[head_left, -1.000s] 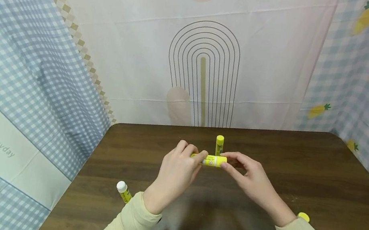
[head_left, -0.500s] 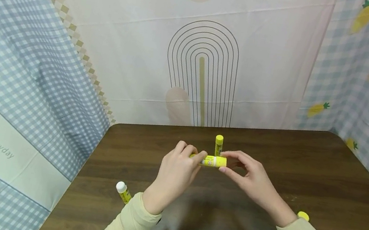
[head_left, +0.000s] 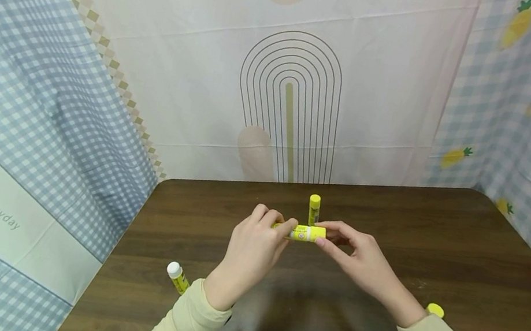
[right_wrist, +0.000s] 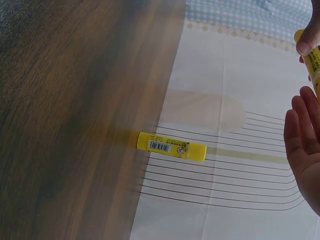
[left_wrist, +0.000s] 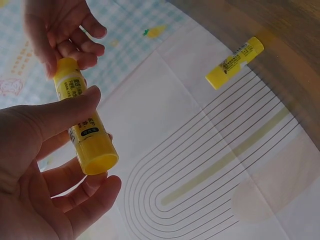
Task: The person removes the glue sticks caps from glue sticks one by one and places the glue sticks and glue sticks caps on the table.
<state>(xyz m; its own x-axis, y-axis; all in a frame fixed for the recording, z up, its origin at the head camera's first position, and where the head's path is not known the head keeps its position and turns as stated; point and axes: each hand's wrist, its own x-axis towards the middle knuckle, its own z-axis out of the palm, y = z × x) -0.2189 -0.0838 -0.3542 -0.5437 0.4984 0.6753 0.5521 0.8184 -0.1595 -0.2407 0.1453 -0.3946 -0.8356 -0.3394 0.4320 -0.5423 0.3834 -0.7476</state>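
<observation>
A white-capped glue stick (head_left: pixel 177 276) lies near the left sleeve; a yellow cap (head_left: pixel 435 309) sits by the right. Above the wooden table (head_left: pixel 490 273), the left hand (head_left: pixel 251 251) curls its thumb and fingers round a yellow glue stick (head_left: pixel 306 232) held level, while the right hand (head_left: pixel 361 257) pinches its far end. Little has changed in the past second. Beyond, another yellow stick (head_left: pixel 313 208) stands upright.
</observation>
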